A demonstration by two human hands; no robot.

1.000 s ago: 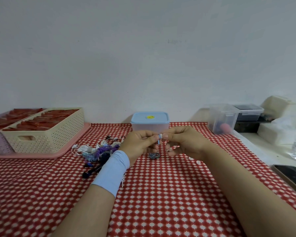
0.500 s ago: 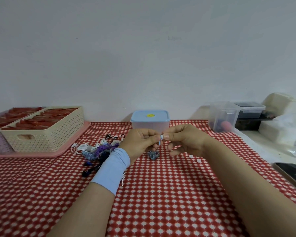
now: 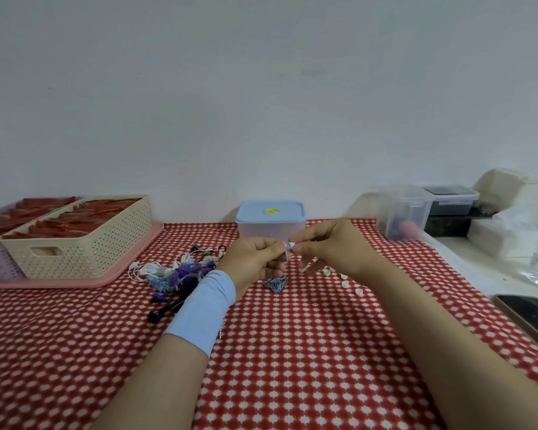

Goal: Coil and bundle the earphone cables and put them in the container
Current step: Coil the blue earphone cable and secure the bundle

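Note:
My left hand [image 3: 255, 262] and my right hand [image 3: 330, 246] meet in front of the lidded blue container [image 3: 271, 223]. Both pinch the pale blue earbud [image 3: 289, 247] of one earphone between fingertips. Its grey-blue cable [image 3: 275, 283] hangs down and lies bunched on the red checked tablecloth [image 3: 292, 352] just below the hands. A tangled pile of white, purple and dark earphones [image 3: 180, 274] lies left of my left wrist, partly hidden by the light blue wristband [image 3: 202, 311].
A cream basket [image 3: 75, 243] sits on a pink tray [image 3: 131, 262] at the left. Small white ear tips [image 3: 345, 283] lie under my right wrist. Clear boxes [image 3: 404, 215] stand at the back right, and a phone [image 3: 531, 315] lies at the right edge.
Both hands keep pinching the earbud at nearly the same spot. The bunched cable stays on the cloth beneath them; only slight shifts of the fingers show.

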